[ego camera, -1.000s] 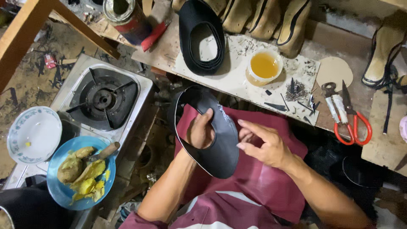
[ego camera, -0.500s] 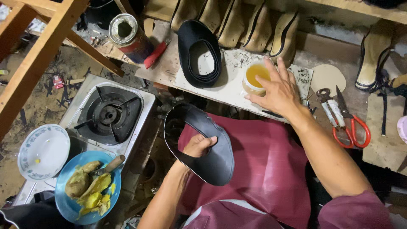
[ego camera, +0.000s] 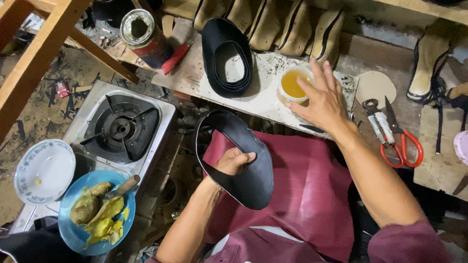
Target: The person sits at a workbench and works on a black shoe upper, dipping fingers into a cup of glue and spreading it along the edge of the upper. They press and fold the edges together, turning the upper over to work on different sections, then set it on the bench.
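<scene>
head cam looking down: left hand (ego camera: 234, 162) is gripping a black shoe upper (ego camera: 246, 170) over the maroon apron (ego camera: 312, 195), fingers curled through its opening. right hand (ego camera: 319, 100) is stretched out with fingers spread loose, holding nothing, fingertips at the small cup of yellow glue (ego camera: 294, 84) on the white workboard (ego camera: 265, 100). red scissors (ego camera: 397, 139) lie just right of it, gas stove (ego camera: 119, 129) off to the left.

We see a black shoe upper (ego camera: 246, 168), maroon apron (ego camera: 307, 195), amber glue in a white cup (ego camera: 292, 84), red-handled scissors (ego camera: 397, 139), and a blue plate (ego camera: 80, 234).
</scene>
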A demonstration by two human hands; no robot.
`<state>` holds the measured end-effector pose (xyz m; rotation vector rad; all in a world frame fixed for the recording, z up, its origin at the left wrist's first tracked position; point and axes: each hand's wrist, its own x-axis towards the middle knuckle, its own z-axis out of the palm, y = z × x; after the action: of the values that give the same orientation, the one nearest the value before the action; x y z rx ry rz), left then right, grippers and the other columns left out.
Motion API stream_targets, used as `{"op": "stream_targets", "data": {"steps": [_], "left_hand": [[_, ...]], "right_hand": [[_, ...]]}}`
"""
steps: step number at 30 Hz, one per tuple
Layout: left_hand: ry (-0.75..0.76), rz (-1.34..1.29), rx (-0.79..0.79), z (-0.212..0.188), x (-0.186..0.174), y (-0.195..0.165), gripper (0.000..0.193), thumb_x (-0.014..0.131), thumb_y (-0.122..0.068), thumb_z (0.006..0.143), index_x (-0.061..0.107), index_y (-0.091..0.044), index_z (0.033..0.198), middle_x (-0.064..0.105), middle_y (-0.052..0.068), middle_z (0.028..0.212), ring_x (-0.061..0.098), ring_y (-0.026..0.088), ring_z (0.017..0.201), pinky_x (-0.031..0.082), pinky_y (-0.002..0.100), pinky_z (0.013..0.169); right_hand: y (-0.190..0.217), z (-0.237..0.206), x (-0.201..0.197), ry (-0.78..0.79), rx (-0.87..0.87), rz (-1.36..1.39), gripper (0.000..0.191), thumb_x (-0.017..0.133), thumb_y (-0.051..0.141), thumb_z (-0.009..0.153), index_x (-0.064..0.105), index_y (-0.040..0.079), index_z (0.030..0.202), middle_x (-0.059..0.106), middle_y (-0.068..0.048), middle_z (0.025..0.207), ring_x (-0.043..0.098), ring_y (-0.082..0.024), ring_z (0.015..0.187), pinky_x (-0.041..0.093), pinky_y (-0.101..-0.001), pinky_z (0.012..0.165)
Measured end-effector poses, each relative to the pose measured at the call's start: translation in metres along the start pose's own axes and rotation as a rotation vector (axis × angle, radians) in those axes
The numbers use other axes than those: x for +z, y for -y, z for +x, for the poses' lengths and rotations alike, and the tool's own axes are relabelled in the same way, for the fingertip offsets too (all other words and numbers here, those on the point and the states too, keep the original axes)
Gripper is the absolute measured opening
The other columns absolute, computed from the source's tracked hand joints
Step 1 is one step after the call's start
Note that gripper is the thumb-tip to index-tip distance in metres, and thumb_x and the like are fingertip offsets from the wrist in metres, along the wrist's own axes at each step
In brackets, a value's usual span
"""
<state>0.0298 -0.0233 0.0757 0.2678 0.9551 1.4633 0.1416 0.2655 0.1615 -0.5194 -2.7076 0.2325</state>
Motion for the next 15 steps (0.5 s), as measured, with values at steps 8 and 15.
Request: {"op": "stream_targets", "data": {"steps": [8,15], "left_hand": [[0.046,-0.110,0.015,-0.009,-0.010,-0.003,0.027,0.062,-0.016,0.095,0.069,0.004,0.111,0.075,0.011,0.098,0.073,0.021,0.087,0.058,0.035,0.083],[0.030,-0.027,-0.037,-0.012,0.004,-0.018,0.027,0.065,-0.024,0.090,0.070,-0.006,0.109,0.072,-0.002,0.089,0.066,0.007,0.076,0.051,0.024,0.070]], "right_hand": [[0.004,-0.011,-0.006,-0.045,-0.037,0.209,0.022,0.083,0.025,0.085,0.076,0.005,0.090,0.052,-0.012,0.156,0.040,-0.038,0.154,0.033,-0.0490,0.130],[0.071,-0.085,-0.027,0.270,-0.281,0.804,0.035,0.073,0.006,0.079,0.074,0.004,0.114,0.040,-0.021,0.156,0.037,-0.037,0.148,0.035,-0.0507,0.119]]}}
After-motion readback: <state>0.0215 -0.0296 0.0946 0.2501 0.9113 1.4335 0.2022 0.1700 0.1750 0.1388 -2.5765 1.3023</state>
